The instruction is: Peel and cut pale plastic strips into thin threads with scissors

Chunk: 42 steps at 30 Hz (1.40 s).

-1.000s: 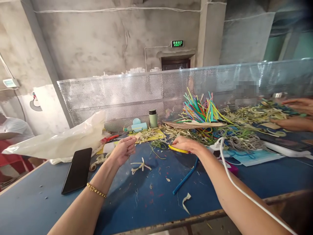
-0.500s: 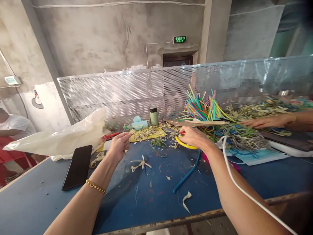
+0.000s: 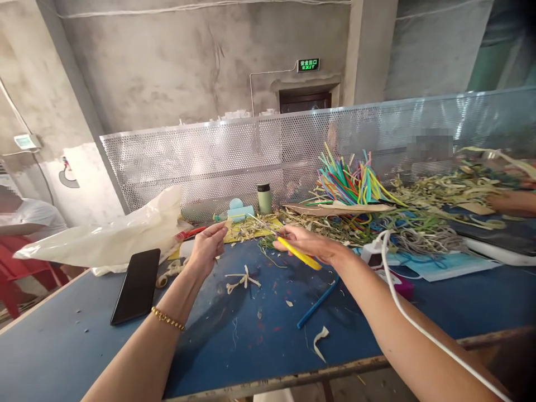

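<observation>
Compared with half a second ago, the right hand [image 3: 301, 244] is closer to the left hand [image 3: 209, 244], and its one pair of yellow-handled scissors [image 3: 300, 254] now points toward ten o'clock. At one o'clock, the right fingers curl around the scissors; how wide the blades stand, I cannot tell. At eleven o'clock, the left fingers are narrow, pinching what looks like one small pale strip [image 3: 229, 223].

Between the forearms, toward twelve, one knotted piece [image 3: 244, 279], pale and fibrous, spreads its several ends like a star on the blue table [image 3: 268, 349]. One slender blue tube [image 3: 318, 302] lies toward one o'clock. One flat black phone [image 3: 136, 286] is at ten. Farther, at twelve, stands one cylindrical green bottle [image 3: 264, 199]; at one, thin coloured strands [image 3: 345, 181], too many to count, fan upward.
</observation>
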Motion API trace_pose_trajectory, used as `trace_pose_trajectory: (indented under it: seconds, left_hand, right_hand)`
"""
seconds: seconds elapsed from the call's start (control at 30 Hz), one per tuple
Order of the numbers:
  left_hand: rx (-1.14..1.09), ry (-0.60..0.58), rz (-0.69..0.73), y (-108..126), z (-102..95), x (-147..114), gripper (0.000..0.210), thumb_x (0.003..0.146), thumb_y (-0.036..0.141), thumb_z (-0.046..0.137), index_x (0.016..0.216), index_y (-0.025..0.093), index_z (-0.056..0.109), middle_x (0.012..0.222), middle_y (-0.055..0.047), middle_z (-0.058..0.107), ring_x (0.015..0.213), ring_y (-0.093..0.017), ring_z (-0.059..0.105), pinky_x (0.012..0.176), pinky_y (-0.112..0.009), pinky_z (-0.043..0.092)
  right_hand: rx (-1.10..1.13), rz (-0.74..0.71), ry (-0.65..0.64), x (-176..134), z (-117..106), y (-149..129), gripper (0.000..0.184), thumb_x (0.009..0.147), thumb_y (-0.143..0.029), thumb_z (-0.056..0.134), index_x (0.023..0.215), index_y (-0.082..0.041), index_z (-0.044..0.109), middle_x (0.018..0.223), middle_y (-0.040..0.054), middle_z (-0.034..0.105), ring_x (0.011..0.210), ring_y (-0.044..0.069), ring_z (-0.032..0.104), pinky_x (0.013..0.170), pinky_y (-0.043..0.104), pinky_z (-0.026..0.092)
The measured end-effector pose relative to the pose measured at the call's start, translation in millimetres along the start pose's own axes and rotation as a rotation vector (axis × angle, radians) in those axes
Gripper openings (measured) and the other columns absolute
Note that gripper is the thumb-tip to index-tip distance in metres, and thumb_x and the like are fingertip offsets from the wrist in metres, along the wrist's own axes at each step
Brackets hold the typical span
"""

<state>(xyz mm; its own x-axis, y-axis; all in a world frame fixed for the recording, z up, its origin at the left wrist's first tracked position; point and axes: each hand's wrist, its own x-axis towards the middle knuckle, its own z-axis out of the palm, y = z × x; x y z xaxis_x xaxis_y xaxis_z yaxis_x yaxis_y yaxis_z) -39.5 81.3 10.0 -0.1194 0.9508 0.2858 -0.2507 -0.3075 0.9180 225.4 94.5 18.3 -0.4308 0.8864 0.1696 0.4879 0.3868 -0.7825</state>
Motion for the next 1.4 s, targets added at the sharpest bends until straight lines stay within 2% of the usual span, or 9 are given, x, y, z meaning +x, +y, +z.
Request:
trace_pose_trajectory:
  seconds: [0.1,0.2,0.43,0.63,0.77,1.0,1.17,1.3,1.4]
  left_hand:
    - [-0.019,-0.057,-0.011,0.8,3.0,-2.9,0.058,0.061,0.036,0.085,0.11,0.01,0.067,0.044,0.013,0.031,0.038,-0.002,0.023,0.042,-0.02,0.014]
    - [-0.024,-0.107,-0.003,0.5,4.5,-4.9,0.065,0.065,0.034,0.083,0.121,0.01,0.062,0.043,0.013,0.03,0.038,-0.002,0.022,0.043,-0.02,0.014]
    - [-0.037,-0.215,-0.073,3.1,5.7,-7.1,0.058,0.071,0.032,0.079,0.119,0.009,0.058,0.038,0.014,0.029,0.035,-0.003,0.02,0.043,-0.021,0.013]
    - [-0.008,-0.357,-0.11,6.1,6.4,-10.4,0.041,0.078,0.032,0.073,0.11,0.01,0.06,0.035,0.013,0.032,0.033,-0.003,0.017,0.043,-0.022,0.013]
    - [-0.001,-0.35,-0.088,4.9,7.2,-10.8,0.034,0.08,0.032,0.071,0.105,0.011,0.062,0.035,0.012,0.033,0.032,-0.003,0.019,0.043,-0.021,0.015]
    - [0.034,-0.368,-0.117,5.1,3.6,-9.0,0.05,0.081,0.029,0.067,0.125,0.008,0.055,0.036,0.01,0.041,0.029,-0.004,0.024,0.04,-0.02,0.019]
    - [0.052,-0.428,-0.182,10.3,-1.6,-7.6,0.069,0.078,0.021,0.062,0.142,0.017,0.038,0.069,-0.002,0.07,0.035,-0.011,0.051,0.044,-0.025,0.037]
    - [-0.017,-0.466,-0.182,11.2,-3.4,-4.6,0.032,0.076,0.016,0.058,0.108,0.016,0.057,0.057,0.004,0.061,0.028,-0.004,0.034,0.04,-0.021,0.027]
    - [0.003,-0.476,-0.168,8.9,-5.6,-1.0,0.006,0.074,0.014,0.058,0.078,0.014,0.054,0.06,0.002,0.064,0.027,-0.001,0.031,0.037,-0.02,0.022]
  right_hand:
    - [0.333,0.003,-0.221,-2.4,8.8,-6.7,0.049,0.075,-0.047,0.072,0.11,-0.016,0.058,0.076,-0.0007,0.06,0.057,0.008,0.051,0.046,0.018,0.036]
    - [0.499,-0.023,-0.304,-1.9,18.7,-10.2,0.047,0.076,-0.046,0.072,0.108,-0.016,0.056,0.072,-0.0036,0.055,0.053,0.005,0.045,0.044,0.016,0.031]
    - [0.555,-0.109,-0.189,-5.0,30.5,-22.7,0.053,0.065,-0.045,0.081,0.104,-0.016,0.06,0.073,-0.0031,0.054,0.055,0.005,0.043,0.044,0.017,0.031]
    - [0.567,-0.058,-0.105,-5.7,39.6,-31.9,0.051,0.069,-0.044,0.08,0.106,-0.014,0.061,0.07,-0.0031,0.055,0.049,0.004,0.036,0.041,0.018,0.025]
    - [0.532,-0.036,-0.062,-4.3,44.7,-31.6,0.048,0.065,-0.033,0.084,0.104,-0.015,0.063,0.065,-0.0058,0.051,0.048,0.003,0.033,0.041,0.019,0.024]
    - [0.519,-0.002,-0.012,-5.3,47.4,-34.3,0.045,0.066,-0.032,0.083,0.102,-0.015,0.063,0.061,-0.0064,0.048,0.048,0.004,0.033,0.041,0.021,0.022]
    - [0.511,-0.036,-0.061,-7.9,49.9,-38.4,0.042,0.07,-0.038,0.08,0.099,-0.014,0.062,0.063,-0.0062,0.048,0.047,0.003,0.031,0.039,0.019,0.019]
    - [0.496,-0.03,-0.093,-7.3,53.8,-36.4,0.038,0.074,-0.043,0.076,0.097,-0.017,0.061,0.06,-0.008,0.043,0.043,0.002,0.025,0.036,0.019,0.018]
    - [0.509,-0.029,-0.116,-5.3,56.0,-33.7,0.037,0.075,-0.044,0.075,0.099,-0.019,0.061,0.059,-0.0088,0.04,0.041,0.003,0.023,0.034,0.018,0.018]
